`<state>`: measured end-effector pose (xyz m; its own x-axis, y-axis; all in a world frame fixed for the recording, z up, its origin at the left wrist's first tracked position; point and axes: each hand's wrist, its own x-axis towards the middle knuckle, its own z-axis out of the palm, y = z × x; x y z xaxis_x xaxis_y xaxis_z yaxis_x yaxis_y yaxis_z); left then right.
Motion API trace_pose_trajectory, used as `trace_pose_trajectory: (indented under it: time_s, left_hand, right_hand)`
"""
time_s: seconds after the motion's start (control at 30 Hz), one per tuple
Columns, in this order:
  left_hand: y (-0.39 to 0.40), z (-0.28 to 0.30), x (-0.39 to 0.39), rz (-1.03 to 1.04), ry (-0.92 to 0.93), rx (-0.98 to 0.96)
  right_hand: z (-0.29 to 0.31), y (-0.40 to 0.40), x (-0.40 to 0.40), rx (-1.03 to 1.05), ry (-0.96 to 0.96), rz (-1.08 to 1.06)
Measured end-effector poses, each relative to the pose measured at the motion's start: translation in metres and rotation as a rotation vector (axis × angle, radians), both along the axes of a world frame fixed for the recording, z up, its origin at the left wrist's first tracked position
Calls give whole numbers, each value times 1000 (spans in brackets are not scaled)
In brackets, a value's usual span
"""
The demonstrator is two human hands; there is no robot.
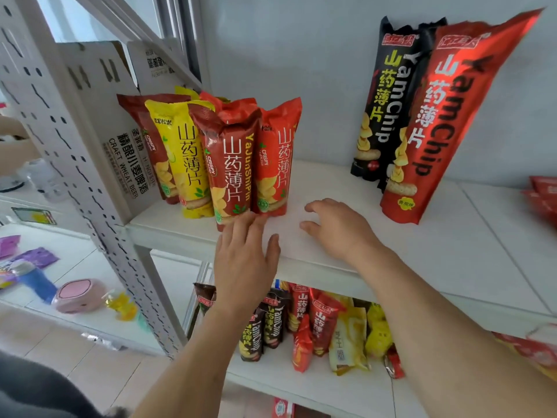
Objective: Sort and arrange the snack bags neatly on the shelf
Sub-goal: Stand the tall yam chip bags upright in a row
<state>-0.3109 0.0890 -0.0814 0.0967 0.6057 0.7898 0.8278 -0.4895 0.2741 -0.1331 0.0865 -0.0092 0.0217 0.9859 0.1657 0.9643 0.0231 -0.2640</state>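
Fingers against four upright snack bags

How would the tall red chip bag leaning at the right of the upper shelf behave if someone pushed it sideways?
The tall red chip bag would probably tip easily: it already leans, standing on a narrow base against the black bag. It looks puffed and crinkly, so likely light and floppy near the top. Its glossy film may slide on the smooth shelf.

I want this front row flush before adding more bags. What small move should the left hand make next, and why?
Probably nudge the dark red bag back a little. It stands forward of the orange-red bag beside it, near the shelf edge, and the left hand already touches its base.
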Motion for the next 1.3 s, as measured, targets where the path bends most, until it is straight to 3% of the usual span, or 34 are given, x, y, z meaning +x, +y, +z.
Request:
trace_pose_trajectory:
  time_s: [0.2,0.6,0.9,1.03,1.17,1.3]
  left_hand:
    - [-1,18,29,-99,149,15]
    - [-31,49,136,-213,129,-213]
    - [-18,75,190,-364,-188,-566]
    - [6,82,202,-489,-461,-728]
    - [32,86,209,-576,-641,-759]
    - [60,86,215,-599,-724,-744]
  right_hand:
    - [20,-35,32,44,-135,-6]
    - [58,-98,137,226,25,-109]
    - [63,-92,181,371,342,-204]
    - [65,-66,183,420,515,-259]
    - [63,-31,173,546,643,-328]
    - [54,-4,158,605,611,-468]
